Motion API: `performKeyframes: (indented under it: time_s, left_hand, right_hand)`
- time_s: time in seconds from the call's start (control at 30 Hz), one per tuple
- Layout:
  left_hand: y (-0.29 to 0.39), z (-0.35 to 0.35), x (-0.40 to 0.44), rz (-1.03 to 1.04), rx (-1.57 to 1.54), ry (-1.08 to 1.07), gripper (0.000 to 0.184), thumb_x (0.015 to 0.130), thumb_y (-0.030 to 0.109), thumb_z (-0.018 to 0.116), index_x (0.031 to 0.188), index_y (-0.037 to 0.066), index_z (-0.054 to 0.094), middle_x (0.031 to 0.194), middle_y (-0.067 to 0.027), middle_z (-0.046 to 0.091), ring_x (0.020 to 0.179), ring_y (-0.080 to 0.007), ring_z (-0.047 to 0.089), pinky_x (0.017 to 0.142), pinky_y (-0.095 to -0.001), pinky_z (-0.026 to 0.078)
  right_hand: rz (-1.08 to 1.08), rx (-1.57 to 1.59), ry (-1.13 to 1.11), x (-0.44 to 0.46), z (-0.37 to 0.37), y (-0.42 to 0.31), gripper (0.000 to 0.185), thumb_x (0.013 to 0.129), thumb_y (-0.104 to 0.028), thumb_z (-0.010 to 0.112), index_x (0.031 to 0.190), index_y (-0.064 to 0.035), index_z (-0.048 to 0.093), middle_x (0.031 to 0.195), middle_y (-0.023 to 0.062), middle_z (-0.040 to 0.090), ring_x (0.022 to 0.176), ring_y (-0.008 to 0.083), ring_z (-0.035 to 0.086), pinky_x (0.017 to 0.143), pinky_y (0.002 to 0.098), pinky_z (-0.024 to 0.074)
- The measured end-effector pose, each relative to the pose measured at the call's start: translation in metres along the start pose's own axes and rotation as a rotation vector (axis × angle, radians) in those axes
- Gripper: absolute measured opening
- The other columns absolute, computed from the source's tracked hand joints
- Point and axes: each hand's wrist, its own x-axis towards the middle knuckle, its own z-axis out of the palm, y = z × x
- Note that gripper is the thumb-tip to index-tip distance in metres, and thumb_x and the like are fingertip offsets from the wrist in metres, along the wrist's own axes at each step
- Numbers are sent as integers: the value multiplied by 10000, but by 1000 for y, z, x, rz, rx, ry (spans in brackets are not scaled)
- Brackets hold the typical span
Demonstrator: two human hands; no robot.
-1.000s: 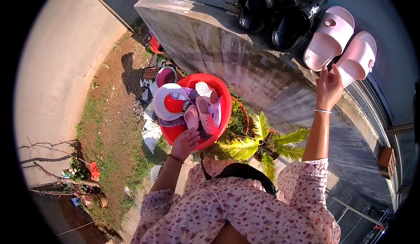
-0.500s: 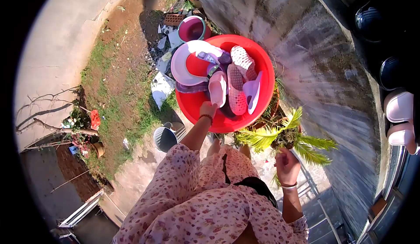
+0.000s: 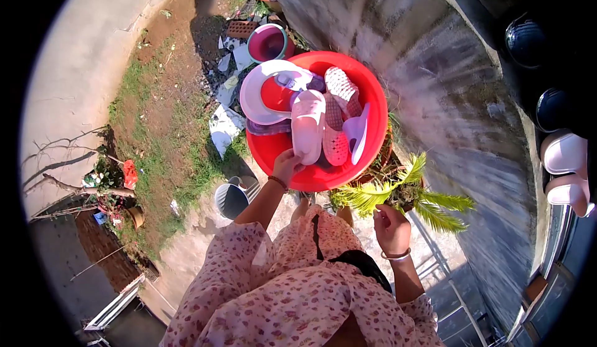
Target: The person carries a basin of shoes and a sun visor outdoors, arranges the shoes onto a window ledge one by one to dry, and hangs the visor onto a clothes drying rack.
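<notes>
My left hand point(image 3: 288, 166), wearing a beaded bracelet, is closed on the near end of a pale pink slipper point(image 3: 308, 125). The slipper is raised over a red basin point(image 3: 261, 151). Inside the basin lie a bright pink slipper point(image 3: 336, 146), a white-and-pink perforated one point(image 3: 341, 84), a lilac slipper point(image 3: 356, 129) and purple footwear. A white ring-shaped piece point(image 3: 252, 95) with a wide opening rests at the basin's left side. My right hand point(image 3: 393, 232), with a bangle, hangs beside the green fronds point(image 3: 373, 196), loosely curled, thumb and fingers apart, nothing visible in it.
A pink-and-teal bucket point(image 3: 268, 42) stands behind the basin beside white broken slabs point(image 3: 225, 126). A grey bin point(image 3: 231, 199) is near my left forearm. The concrete wall point(image 3: 448, 98) runs along the right, with pink slippers point(image 3: 564, 154) on its ledge.
My left hand has lifted the pale pink slipper, which now appears larger and nearer. My right hand has moved a little left and up.
</notes>
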Motion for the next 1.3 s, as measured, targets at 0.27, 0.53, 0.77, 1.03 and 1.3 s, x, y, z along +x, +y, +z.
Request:
performKeyframes:
  time_s: [0.27,0.53,0.77,1.03,1.3]
  left_hand:
    - [42,88,-137,366,326,-553,366,874,43,586,1201,-36,444,1139,-108,567,1072,-170,558,937,-302,447]
    - [34,154,-187,486,385,-880,387,848,0,602,1197,-47,443,1119,-104,544,1000,-167,554,840,-295,457]
    - [25,159,-186,256,488,-734,359,880,112,591,1197,-17,481,991,-110,632,871,-157,608,750,-267,481]
    - [9,125,-170,229,495,-421,213,897,163,552,1080,59,581,911,-75,661,750,-159,638,636,-266,518]
    - [9,113,-168,118,307,-280,230,899,190,509,1071,54,582,907,-85,669,784,-163,643,676,-280,512]
  right_hand:
    - [-55,191,68,6,-13,-46,384,744,-286,760,990,-23,628,794,83,621,508,151,566,469,273,448]
    - [-90,235,386,-48,-86,-43,246,785,-201,716,915,-2,653,694,104,571,528,183,525,498,308,423]
    - [-62,303,1040,-63,-249,43,194,857,-158,655,920,25,637,686,28,518,583,76,494,519,226,392]
    - [105,151,1238,-44,-394,140,209,843,-199,628,801,6,637,607,45,596,534,107,543,526,269,414]
    - [267,-135,1064,-17,-411,151,222,856,-191,625,795,22,643,622,26,607,561,68,554,535,229,443]
